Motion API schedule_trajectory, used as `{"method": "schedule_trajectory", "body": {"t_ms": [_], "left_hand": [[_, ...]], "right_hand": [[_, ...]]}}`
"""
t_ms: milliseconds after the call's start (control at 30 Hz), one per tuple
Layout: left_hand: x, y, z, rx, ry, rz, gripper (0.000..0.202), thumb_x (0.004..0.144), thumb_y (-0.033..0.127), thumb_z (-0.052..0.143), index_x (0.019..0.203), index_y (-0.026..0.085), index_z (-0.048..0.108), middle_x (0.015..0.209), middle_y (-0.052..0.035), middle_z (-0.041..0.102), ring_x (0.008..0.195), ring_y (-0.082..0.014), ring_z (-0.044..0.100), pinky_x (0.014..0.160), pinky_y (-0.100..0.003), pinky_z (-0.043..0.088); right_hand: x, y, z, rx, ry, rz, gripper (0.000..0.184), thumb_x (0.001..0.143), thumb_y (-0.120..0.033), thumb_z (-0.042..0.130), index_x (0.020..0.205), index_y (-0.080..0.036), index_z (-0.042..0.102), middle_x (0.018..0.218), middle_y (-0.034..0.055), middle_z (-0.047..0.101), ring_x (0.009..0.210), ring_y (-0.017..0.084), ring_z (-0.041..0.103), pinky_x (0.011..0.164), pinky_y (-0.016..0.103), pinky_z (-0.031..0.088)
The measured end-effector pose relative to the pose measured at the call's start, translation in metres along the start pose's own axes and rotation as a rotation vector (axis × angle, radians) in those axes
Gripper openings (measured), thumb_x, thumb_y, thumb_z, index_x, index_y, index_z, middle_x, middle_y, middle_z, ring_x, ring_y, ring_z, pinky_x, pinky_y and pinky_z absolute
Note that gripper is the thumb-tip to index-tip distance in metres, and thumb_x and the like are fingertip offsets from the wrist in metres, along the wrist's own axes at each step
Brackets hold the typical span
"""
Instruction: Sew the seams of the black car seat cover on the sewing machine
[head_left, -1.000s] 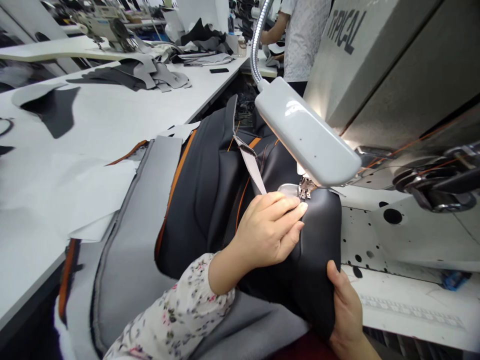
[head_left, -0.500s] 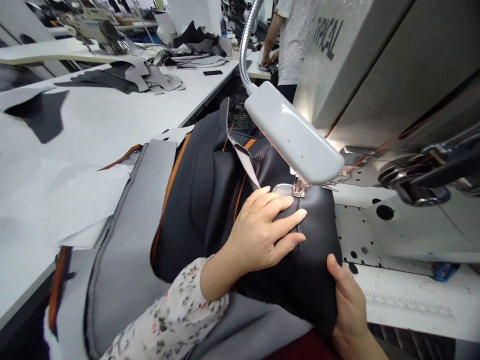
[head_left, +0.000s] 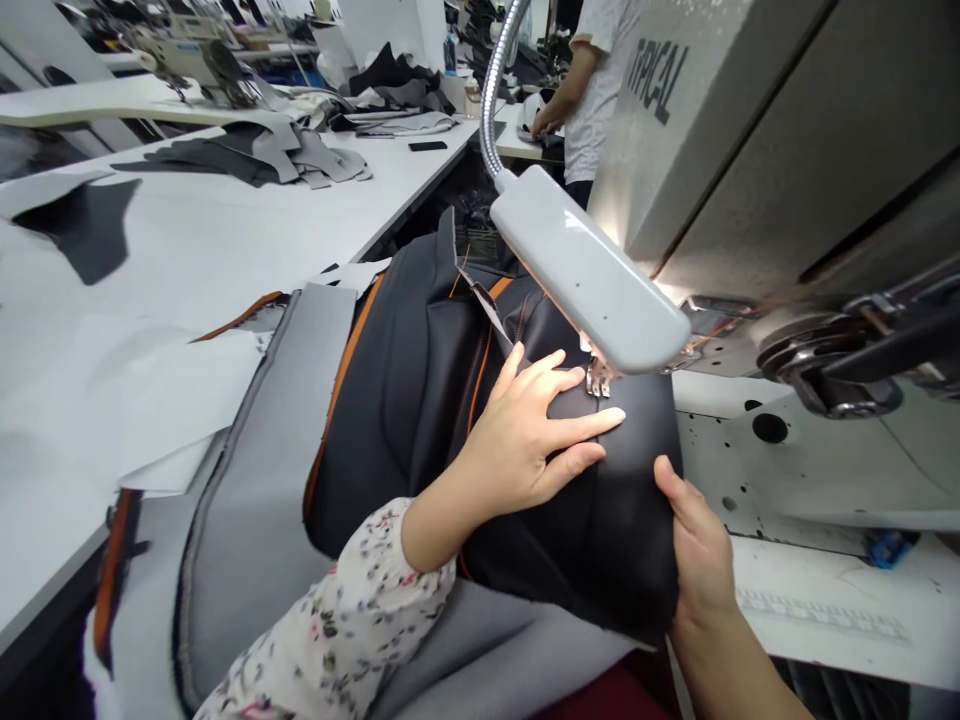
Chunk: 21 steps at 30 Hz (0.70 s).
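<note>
A black leather cover (head_left: 420, 370) with orange stitching and grey backing lies across the sewing machine bed, its edge under the presser foot (head_left: 598, 378). My left hand (head_left: 529, 435) lies flat on the black leather just in front of the presser foot, fingers stretched out and spread. My right hand (head_left: 697, 550) grips the near right edge of the black leather, thumb on top and fingers hidden beneath. A grey strap (head_left: 487, 305) sticks up from the cover behind my left hand.
A grey gooseneck lamp (head_left: 589, 270) hangs over the needle area. The grey sewing machine head (head_left: 750, 130) fills the right. A white table (head_left: 187, 250) at left carries cut fabric pieces. A person in a white shirt (head_left: 592, 90) stands at the back.
My left hand has opened from curled fingers to flat spread fingers on the leather. The leather has moved under the presser foot, and my right hand has shifted up along the edge.
</note>
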<state>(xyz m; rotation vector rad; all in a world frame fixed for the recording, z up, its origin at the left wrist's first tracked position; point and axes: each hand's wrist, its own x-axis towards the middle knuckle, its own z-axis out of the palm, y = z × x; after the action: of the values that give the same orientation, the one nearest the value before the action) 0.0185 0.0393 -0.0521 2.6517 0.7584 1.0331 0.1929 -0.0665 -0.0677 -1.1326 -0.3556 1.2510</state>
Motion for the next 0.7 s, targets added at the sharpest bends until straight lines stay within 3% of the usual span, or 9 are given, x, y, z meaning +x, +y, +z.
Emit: {"method": "schedule_trajectory", "body": {"t_ms": [233, 400, 467, 533, 633, 700], "left_hand": [[0.004, -0.007, -0.001, -0.039, -0.035, -0.006, 0.034, 0.105, 0.045, 0.05, 0.131, 0.038, 0.072, 0.141, -0.0129, 0.056, 0.142, -0.0382, 0.047, 0.119, -0.075, 0.021], [0.007, -0.012, 0.001, -0.028, -0.05, 0.016, 0.035, 0.105, 0.043, 0.051, 0.134, 0.04, 0.069, 0.14, -0.0114, 0.055, 0.14, -0.0347, 0.048, 0.121, -0.073, 0.017], [0.007, -0.011, 0.0, -0.01, -0.062, 0.034, 0.035, 0.105, 0.04, 0.051, 0.135, 0.041, 0.068, 0.141, -0.01, 0.055, 0.136, -0.0325, 0.05, 0.122, -0.072, 0.017], [0.006, -0.012, -0.005, 0.0, -0.079, 0.048, 0.035, 0.105, 0.036, 0.051, 0.135, 0.04, 0.069, 0.144, -0.0104, 0.054, 0.135, -0.0322, 0.052, 0.12, -0.069, 0.024], [0.008, -0.027, -0.016, -0.093, -0.118, 0.059, 0.033, 0.103, 0.034, 0.053, 0.129, 0.038, 0.072, 0.145, -0.007, 0.058, 0.129, -0.0304, 0.059, 0.111, -0.055, 0.046], [0.019, -0.043, -0.023, -0.182, -0.08, 0.008, 0.027, 0.101, 0.037, 0.056, 0.118, 0.037, 0.077, 0.127, -0.0006, 0.071, 0.113, -0.0258, 0.068, 0.101, -0.047, 0.055]], "right_hand": [[0.02, -0.004, -0.003, -0.084, 0.005, 0.026, 0.044, 0.08, -0.051, 0.08, 0.103, -0.014, 0.08, 0.091, 0.011, 0.08, 0.102, 0.034, 0.075, 0.098, 0.049, 0.06], [0.028, -0.007, -0.002, -0.023, -0.01, 0.111, 0.042, 0.075, -0.05, 0.084, 0.095, -0.014, 0.079, 0.083, 0.0105, 0.079, 0.093, 0.033, 0.076, 0.091, 0.047, 0.06], [0.028, -0.006, -0.001, -0.074, -0.062, 0.084, 0.043, 0.075, -0.055, 0.083, 0.091, -0.015, 0.079, 0.081, 0.01, 0.078, 0.088, 0.031, 0.076, 0.086, 0.045, 0.061], [0.027, -0.006, -0.006, -0.204, -0.105, -0.024, 0.047, 0.079, -0.062, 0.075, 0.088, -0.016, 0.078, 0.083, 0.0103, 0.078, 0.082, 0.027, 0.075, 0.079, 0.041, 0.06], [0.031, -0.013, -0.04, -0.395, 0.01, -0.238, 0.056, 0.085, -0.071, 0.062, 0.081, -0.017, 0.076, 0.09, 0.0119, 0.077, 0.081, 0.024, 0.072, 0.072, 0.037, 0.057], [0.033, -0.024, -0.085, -0.521, 0.212, -0.371, 0.054, 0.086, -0.07, 0.059, 0.078, -0.018, 0.075, 0.094, 0.0124, 0.076, 0.089, 0.025, 0.069, 0.078, 0.038, 0.056]]}}
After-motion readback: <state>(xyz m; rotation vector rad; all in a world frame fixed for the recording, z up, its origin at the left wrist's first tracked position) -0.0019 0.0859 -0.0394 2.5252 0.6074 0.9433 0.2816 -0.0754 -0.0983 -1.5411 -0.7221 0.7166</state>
